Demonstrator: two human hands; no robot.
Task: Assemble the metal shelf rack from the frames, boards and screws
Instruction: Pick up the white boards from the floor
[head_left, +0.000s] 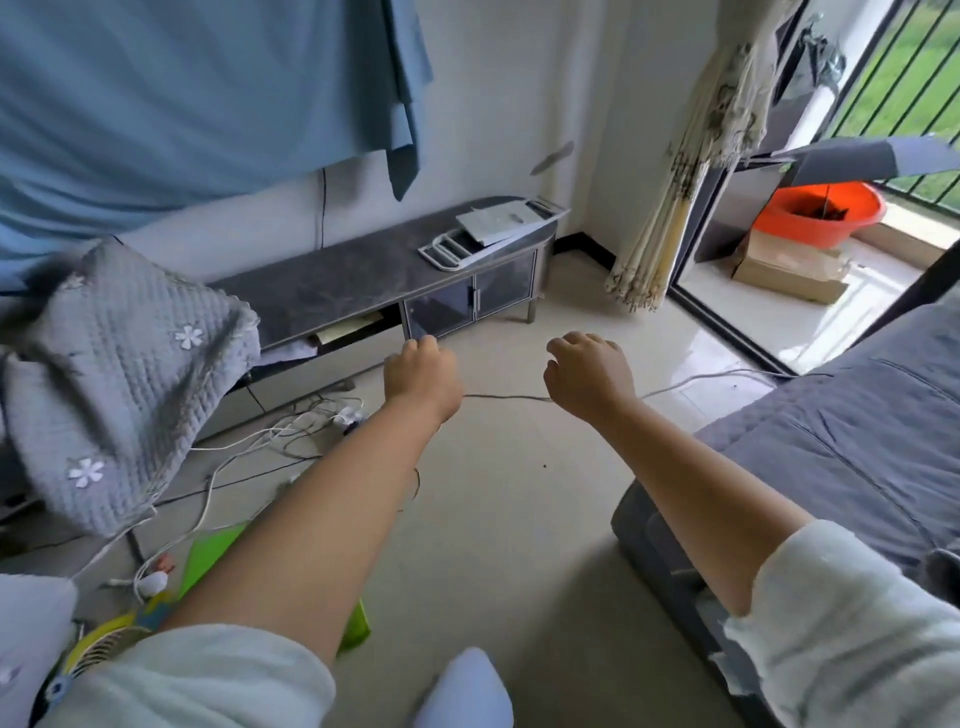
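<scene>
- Two pale rolled-up sleeves (218, 675) sit closest to the lens, one on each forearm, with a pale blue rounded shape (462, 691) between them at the bottom edge.
- Two bare hands reach forward over the beige tiled floor (509, 493), apart from each other.
- Left hand (422, 375) has its fingers curled under loosely and holds nothing.
- Right hand (589, 375) likewise shows bent, relaxed fingers, gripping nothing.
- One thin grey cable (506, 398) runs across the floor behind both wrists.
- One long low dark grey cabinet (332, 283) stands against the white wall beyond the hands.
- On its far end lie the task parts: one white metal frame with rungs (444, 253) and, overlapping it, one flat white board (493, 222); whether more pieces are stacked there cannot be told. Screws cannot be made out.
- One grey quilted cloth with white flowers (119, 374) hangs at the left, above a tangle of white cords (291, 428).
- One grey padded bed (841, 441) fills the right side.
- One orange plastic basin (818, 212) rests on cardboard boxes (789, 265) past the sliding door.
</scene>
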